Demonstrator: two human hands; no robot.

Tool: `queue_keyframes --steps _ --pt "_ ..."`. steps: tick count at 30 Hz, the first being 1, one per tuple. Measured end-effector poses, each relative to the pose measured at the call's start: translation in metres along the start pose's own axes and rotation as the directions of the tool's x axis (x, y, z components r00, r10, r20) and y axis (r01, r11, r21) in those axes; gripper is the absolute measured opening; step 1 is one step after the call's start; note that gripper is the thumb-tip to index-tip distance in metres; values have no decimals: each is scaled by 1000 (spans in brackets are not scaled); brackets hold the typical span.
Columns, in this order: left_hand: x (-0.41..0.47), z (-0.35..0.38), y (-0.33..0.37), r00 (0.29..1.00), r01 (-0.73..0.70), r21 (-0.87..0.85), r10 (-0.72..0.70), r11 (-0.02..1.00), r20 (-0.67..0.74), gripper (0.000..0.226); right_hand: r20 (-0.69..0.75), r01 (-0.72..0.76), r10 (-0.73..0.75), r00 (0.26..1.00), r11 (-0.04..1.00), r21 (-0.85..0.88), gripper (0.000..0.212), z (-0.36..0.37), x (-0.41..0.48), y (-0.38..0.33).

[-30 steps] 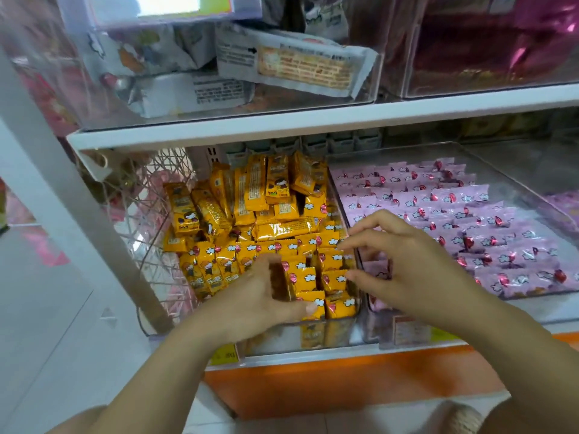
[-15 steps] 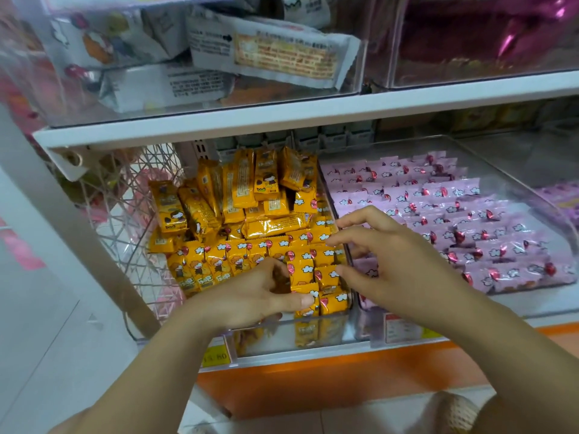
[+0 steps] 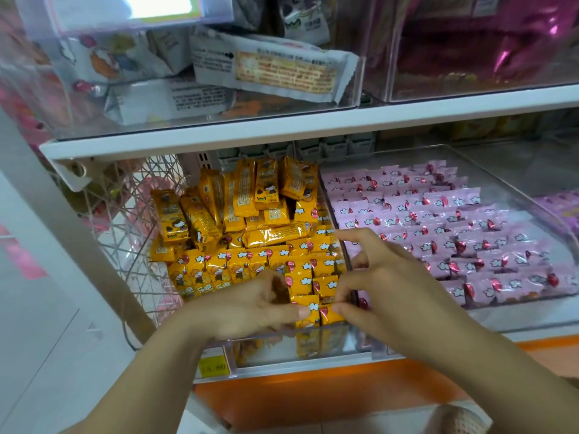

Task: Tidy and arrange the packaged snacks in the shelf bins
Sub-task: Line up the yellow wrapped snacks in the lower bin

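Packet print is blurred; the yellow price tag (image 3: 213,366) below the left hand (image 3: 247,308) ends in "80". Both hands curl palm-down, and the left and the right hand (image 3: 394,289) each pinch glossy yellow snack packets (image 3: 300,267) at the front of the clear plastic bin (image 3: 275,343). Flat pink packets (image 3: 454,245) lie right of the right hand.

A left hand (image 3: 247,308) and a right hand (image 3: 394,289), two in all, are working at 6 o'clock. At least four bins (image 3: 282,343) are sitting on two shelves (image 3: 313,123). Yellow packets (image 3: 269,233) at 12 o'clock and pink packets (image 3: 438,220) at 2 o'clock are running to dozens, too many to count. One price tag (image 3: 213,366) is hanging at 7 o'clock.
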State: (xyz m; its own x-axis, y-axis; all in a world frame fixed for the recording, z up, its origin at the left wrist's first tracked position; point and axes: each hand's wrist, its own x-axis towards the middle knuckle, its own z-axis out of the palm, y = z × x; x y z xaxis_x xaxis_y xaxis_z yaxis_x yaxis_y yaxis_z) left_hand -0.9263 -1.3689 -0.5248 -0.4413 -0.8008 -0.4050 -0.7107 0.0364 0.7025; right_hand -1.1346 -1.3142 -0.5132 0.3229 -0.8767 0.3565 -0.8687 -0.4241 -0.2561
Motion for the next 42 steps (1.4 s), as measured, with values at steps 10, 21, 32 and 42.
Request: queue_keyframes --steps 10,21,32,42 --pt "7 4 -1 1000 -17 -36 17 999 7 61 -64 -26 26 998 1000 8 35 16 3 -4" --pt "-15 -11 -6 989 -144 -46 146 988 33 30 -161 52 -78 984 986 -156 22 2 4 -20" --pt "-14 -40 -44 992 -68 135 81 988 -93 23 163 273 -242 957 938 -211 32 18 29 -28" --pt "-12 -42 -56 998 12 140 -3 990 -63 42 52 328 -324 945 936 -132 12 23 31 -18"
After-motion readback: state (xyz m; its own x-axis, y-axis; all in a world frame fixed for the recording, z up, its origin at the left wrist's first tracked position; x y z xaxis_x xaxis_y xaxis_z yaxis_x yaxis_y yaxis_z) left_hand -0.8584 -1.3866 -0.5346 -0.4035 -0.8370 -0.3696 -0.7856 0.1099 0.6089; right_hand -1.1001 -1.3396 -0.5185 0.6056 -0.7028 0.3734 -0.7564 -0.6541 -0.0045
